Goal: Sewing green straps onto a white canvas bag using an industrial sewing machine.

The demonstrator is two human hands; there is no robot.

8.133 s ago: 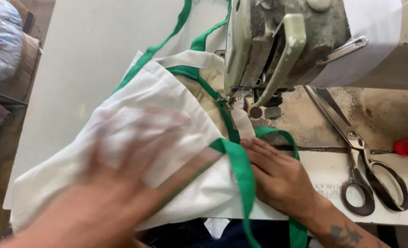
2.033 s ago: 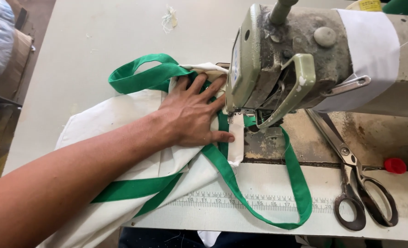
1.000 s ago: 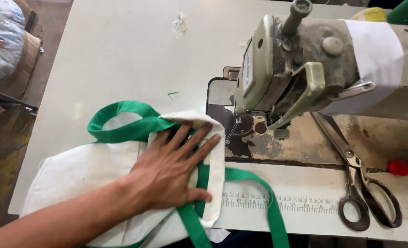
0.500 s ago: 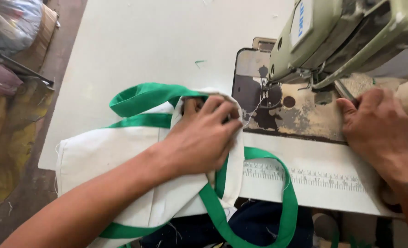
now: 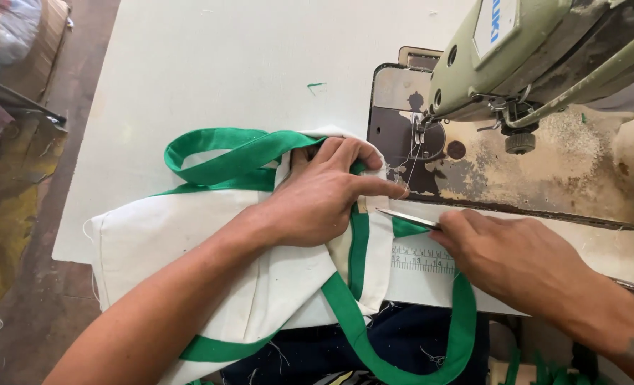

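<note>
Far out past the left forearm, a cluttered floor strip with a bulging plastic bag (image 5: 7, 36) at the top corner. Closer in, under that forearm, a white cloth bag (image 5: 188, 235) spread flat on the white table (image 5: 210, 64), hanging over the near edge. Just above the left wrist, a looped green handle (image 5: 224, 153) lying on the bag's upper edge. Left hand (image 5: 324, 196) pressed palm-down on the bag, fingers spread fairly wide, fingertips (image 5: 392, 189) pinning the bag's right edge just short of the machine's needle plate (image 5: 402, 142). Beneath the palm, a green strap (image 5: 360, 242) running down the bag, then curving below both hands in a long loop off the table edge. A tiny green scrap (image 5: 317, 86) on the bare table well above the left hand.

Between the two hands, a slim metal blade (image 5: 406, 217) pointing toward the left fingertips, its tip right over the strap; whether the blade touches the cloth, impossible to tell. Right hand (image 5: 517, 260) curled narrow around the blade's hidden handle end, knuckles up, resting over a printed ruler strip (image 5: 420, 258) on the table edge. Above the right hand, the worn green sewing machine head (image 5: 538, 57), needle area (image 5: 420, 132) near the left fingertips, dusty bed (image 5: 566, 171) behind.
</note>
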